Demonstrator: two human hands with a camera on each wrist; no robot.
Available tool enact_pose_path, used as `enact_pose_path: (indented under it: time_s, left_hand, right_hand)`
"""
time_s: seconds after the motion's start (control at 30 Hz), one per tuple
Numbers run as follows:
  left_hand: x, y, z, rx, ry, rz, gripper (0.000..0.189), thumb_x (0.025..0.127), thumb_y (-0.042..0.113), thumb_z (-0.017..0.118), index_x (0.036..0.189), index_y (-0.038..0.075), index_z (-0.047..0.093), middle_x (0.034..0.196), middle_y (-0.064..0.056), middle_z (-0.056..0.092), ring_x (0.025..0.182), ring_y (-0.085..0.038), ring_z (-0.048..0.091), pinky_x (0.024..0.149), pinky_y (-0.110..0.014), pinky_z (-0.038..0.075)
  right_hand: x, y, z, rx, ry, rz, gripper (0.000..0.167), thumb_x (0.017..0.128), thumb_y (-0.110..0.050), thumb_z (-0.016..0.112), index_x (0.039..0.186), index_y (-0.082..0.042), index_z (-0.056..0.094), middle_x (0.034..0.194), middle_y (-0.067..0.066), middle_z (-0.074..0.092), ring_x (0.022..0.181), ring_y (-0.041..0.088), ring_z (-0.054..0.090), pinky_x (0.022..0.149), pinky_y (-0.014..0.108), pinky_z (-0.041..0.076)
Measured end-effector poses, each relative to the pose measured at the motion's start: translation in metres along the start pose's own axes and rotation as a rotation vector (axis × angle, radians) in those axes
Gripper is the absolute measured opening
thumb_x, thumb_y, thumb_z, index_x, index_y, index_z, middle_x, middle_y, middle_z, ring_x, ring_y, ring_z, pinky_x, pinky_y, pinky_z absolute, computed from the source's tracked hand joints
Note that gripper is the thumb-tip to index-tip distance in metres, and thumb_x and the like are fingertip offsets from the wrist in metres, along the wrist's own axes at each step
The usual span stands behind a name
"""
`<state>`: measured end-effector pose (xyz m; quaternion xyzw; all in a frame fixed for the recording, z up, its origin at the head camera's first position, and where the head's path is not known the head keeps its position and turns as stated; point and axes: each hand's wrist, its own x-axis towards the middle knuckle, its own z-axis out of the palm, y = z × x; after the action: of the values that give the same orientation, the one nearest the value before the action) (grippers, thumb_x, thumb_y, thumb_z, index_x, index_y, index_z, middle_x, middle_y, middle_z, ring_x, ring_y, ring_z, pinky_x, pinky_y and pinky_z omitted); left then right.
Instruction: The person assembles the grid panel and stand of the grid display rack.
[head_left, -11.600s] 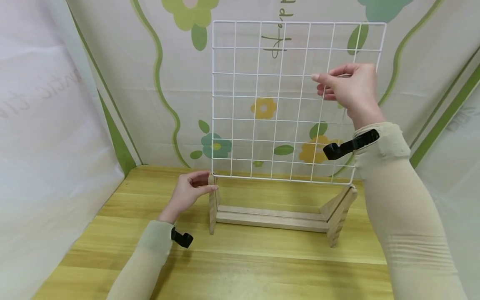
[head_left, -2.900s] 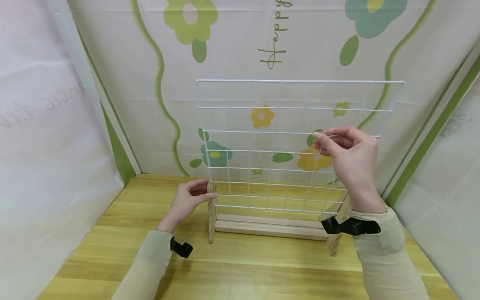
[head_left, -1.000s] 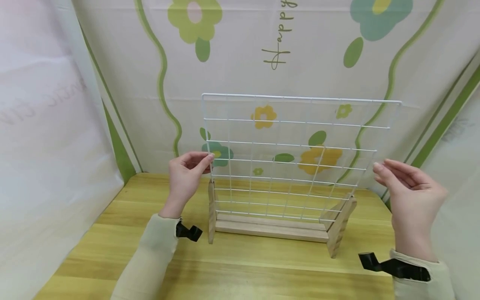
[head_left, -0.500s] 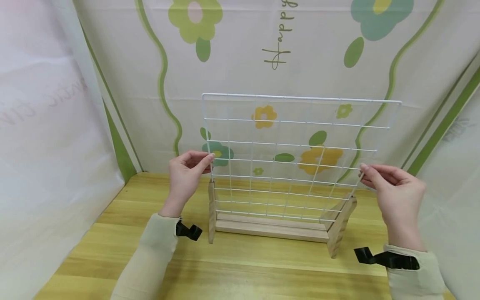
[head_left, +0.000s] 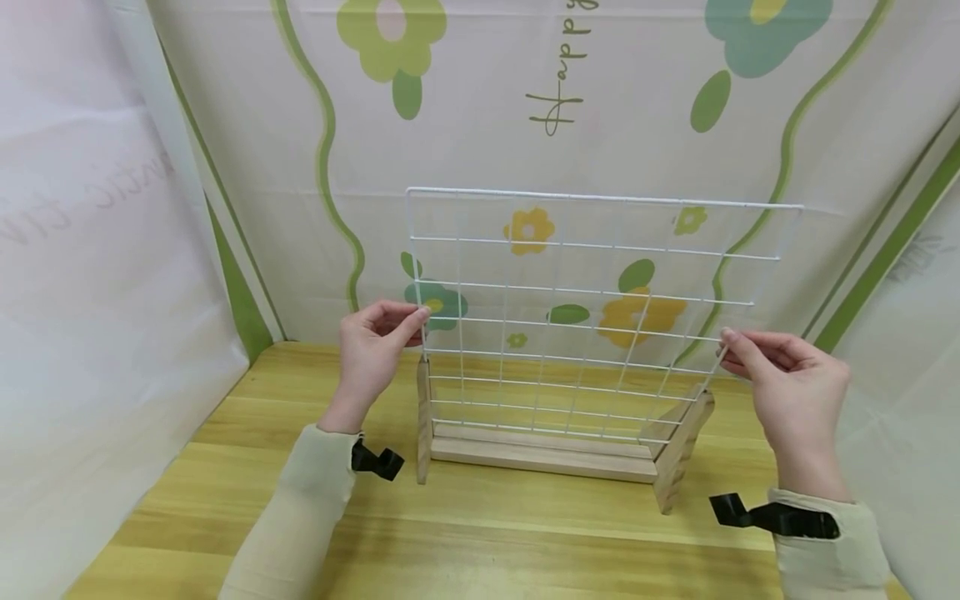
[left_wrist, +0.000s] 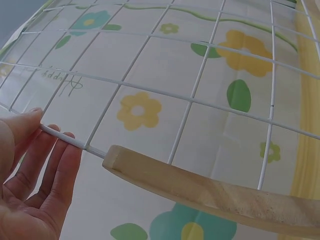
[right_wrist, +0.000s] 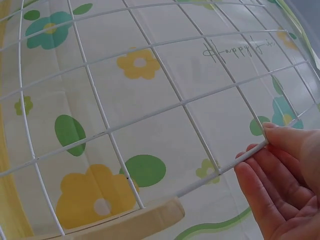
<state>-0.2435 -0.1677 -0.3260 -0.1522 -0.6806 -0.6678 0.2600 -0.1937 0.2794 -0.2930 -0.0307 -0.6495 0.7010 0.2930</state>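
A white wire grid panel (head_left: 555, 323) stands in a wooden stand (head_left: 540, 461), its lower edge down between the two side uprights. In the head view my left hand (head_left: 375, 354) pinches the panel's left edge wire just above the left upright (head_left: 423, 421). My right hand (head_left: 797, 392) pinches the right edge wire above the right upright (head_left: 684, 450). The left wrist view shows thumb and fingers on the edge wire beside the wooden upright's end (left_wrist: 117, 157). In the right wrist view, my right thumb and fingers (right_wrist: 280, 135) hold the opposite edge wire, near the other upright's rounded tip (right_wrist: 172, 209).
A wood-grain table (head_left: 480, 542) lies under the stand. Behind it hangs a white cloth backdrop (head_left: 480, 150) with printed flowers, and white cloth side walls (head_left: 90, 250) enclose the table on the left and right.
Over the frames the grid panel has come down between the stand's uprights. My left hand has gone from the upright to the panel edge; my right hand let go of inner wires and took the right edge.
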Motion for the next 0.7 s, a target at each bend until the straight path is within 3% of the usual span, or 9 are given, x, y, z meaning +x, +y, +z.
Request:
enact_pose_path:
  time_s: [0.3, 0.5, 0.7]
  left_hand:
    - [-0.003, -0.006, 0.001, 0.01, 0.006, -0.023, 0.017, 0.09, 0.011, 0.08, 0.099, -0.003, 0.075, 0.088, -0.01, 0.073, 0.075, -0.032, 0.072, 0.07, -0.037, 0.062]
    - [-0.006, -0.01, 0.0, 0.007, 0.002, -0.034, 0.015, 0.089, 0.005, 0.08, 0.099, -0.005, 0.075, 0.089, -0.01, 0.075, 0.071, -0.03, 0.072, 0.07, -0.045, 0.061]
    - [-0.009, -0.01, 0.0, 0.013, -0.006, -0.043, 0.017, 0.088, 0.01, 0.082, 0.097, -0.003, 0.076, 0.088, -0.01, 0.075, 0.071, -0.028, 0.072, 0.07, -0.041, 0.062]
  right_hand:
    - [0.001, 0.009, -0.002, 0.003, -0.009, 0.003, 0.033, 0.078, -0.007, 0.089, 0.101, 0.011, 0.074, 0.087, 0.009, 0.076, 0.07, 0.017, 0.074, 0.065, 0.028, 0.059]
    - [-0.001, 0.013, -0.003, -0.01, 0.003, 0.002, 0.03, 0.079, -0.006, 0.088, 0.1, 0.01, 0.074, 0.085, 0.009, 0.076, 0.069, 0.016, 0.074, 0.065, 0.027, 0.059]
    - [-0.002, 0.018, -0.005, -0.047, -0.002, 0.022, 0.031, 0.079, -0.009, 0.088, 0.101, 0.009, 0.075, 0.086, 0.007, 0.077, 0.069, 0.015, 0.074, 0.065, 0.027, 0.059]
